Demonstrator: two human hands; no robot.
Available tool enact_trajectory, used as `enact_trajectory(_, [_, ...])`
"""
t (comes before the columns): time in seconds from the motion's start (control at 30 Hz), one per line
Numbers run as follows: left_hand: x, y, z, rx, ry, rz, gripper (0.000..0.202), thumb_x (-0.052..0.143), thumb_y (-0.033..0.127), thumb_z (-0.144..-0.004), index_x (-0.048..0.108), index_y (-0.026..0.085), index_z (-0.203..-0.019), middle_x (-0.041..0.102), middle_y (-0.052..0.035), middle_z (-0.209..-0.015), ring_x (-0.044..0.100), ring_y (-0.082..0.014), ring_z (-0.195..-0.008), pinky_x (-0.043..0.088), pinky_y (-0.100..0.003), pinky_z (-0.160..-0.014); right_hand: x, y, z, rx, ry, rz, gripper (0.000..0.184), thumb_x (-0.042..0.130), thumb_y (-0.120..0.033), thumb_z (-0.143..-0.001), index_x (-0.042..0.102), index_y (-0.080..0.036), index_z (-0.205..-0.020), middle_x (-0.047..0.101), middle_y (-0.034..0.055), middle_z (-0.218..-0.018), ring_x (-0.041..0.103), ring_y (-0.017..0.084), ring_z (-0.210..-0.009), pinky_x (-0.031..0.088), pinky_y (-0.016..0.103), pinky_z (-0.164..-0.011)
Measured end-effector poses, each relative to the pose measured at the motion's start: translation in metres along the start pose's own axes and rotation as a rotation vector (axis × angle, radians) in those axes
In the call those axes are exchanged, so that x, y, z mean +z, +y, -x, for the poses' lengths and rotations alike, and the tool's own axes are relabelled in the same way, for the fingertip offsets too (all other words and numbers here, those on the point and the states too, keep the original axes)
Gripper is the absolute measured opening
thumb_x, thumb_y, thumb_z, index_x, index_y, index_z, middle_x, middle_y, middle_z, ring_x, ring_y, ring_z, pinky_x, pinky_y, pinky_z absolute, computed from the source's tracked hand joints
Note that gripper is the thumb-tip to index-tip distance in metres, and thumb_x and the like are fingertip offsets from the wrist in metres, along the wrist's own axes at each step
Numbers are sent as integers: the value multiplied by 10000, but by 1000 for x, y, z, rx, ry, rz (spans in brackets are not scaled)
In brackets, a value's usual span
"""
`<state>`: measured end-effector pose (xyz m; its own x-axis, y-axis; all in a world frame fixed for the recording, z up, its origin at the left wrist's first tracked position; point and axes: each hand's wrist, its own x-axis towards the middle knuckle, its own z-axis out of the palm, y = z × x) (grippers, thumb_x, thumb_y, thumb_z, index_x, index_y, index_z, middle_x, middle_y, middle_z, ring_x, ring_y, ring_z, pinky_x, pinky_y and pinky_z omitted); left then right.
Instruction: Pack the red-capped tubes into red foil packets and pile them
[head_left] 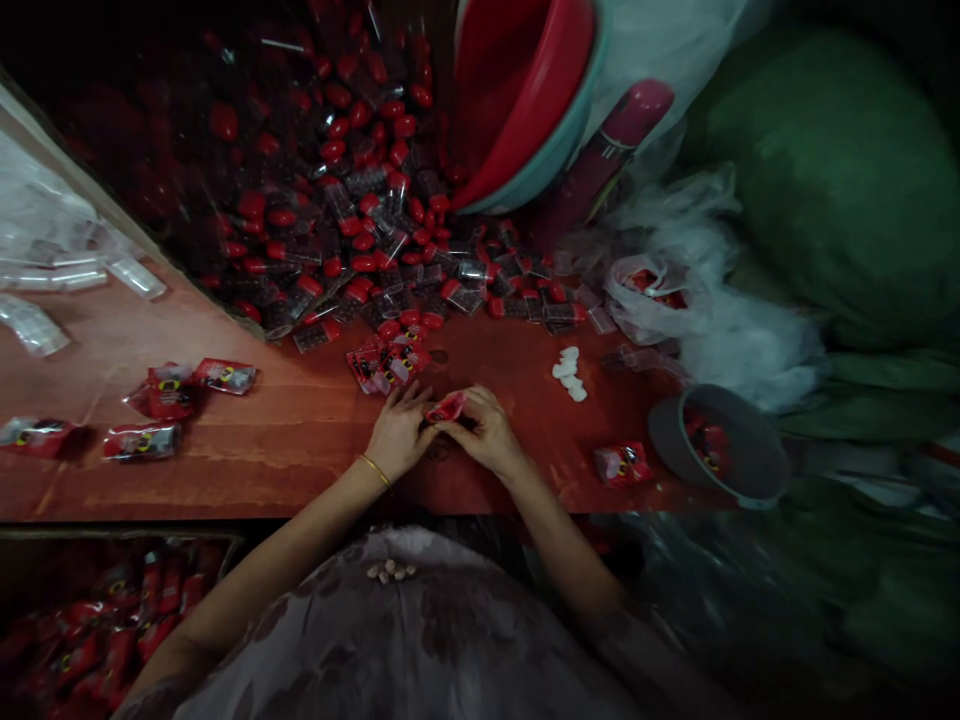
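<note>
Both my hands meet at the middle of a reddish wooden table (300,440). My left hand (397,432), a gold bangle on its wrist, and my right hand (487,430) pinch a small red packet (447,407) between their fingertips. Just beyond the hands lies a small heap of red printed packets (386,362). A large pile of clear small containers with red caps (352,210) fills the far side of the table. A few white pieces (568,372) lie to the right of my hands.
Loose red packets (169,390) lie at left and one (622,463) at right. A grey bowl (739,470) with red items stands at right, near clear plastic bags (712,310). A red basin (525,90) leans at the back. A box of packets (105,620) sits lower left.
</note>
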<state>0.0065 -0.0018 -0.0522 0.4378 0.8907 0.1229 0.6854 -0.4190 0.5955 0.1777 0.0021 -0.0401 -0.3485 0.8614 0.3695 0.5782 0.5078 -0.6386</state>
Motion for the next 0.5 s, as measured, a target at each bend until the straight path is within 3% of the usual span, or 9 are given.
enact_trajectory(0.23, [-8, 1, 9, 64, 75, 251, 519, 563, 208, -775, 473, 135, -1281, 512, -150, -1336, 409, -258, -1289, 340, -451, -1065, 9, 13, 5, -4, -96, 93, 177, 586, -381, -833, 695, -266, -912, 696, 25, -886, 552, 205, -878, 244, 527, -1047])
enact_trajectory(0.37, [-9, 0, 7, 22, 78, 377, 368, 549, 286, -816, 570, 187, -1170, 640, -96, -1181, 568, -222, -1130, 447, -384, -972, 14, 15, 4, 29, -104, 111, 158, 582, -341, -836, 698, -280, -925, 683, 21, -854, 547, 201, -861, 243, 543, -1047])
enact_trajectory(0.5, [-11, 11, 5, -56, 142, 406, 261, 545, 284, -824, 631, 191, -1052, 692, -78, -1072, 638, -203, -992, 498, -344, -881, 11, 10, 4, 51, -101, 93, 185, 586, -356, -828, 691, -266, -951, 676, 34, -885, 563, 209, -885, 270, 555, -1030])
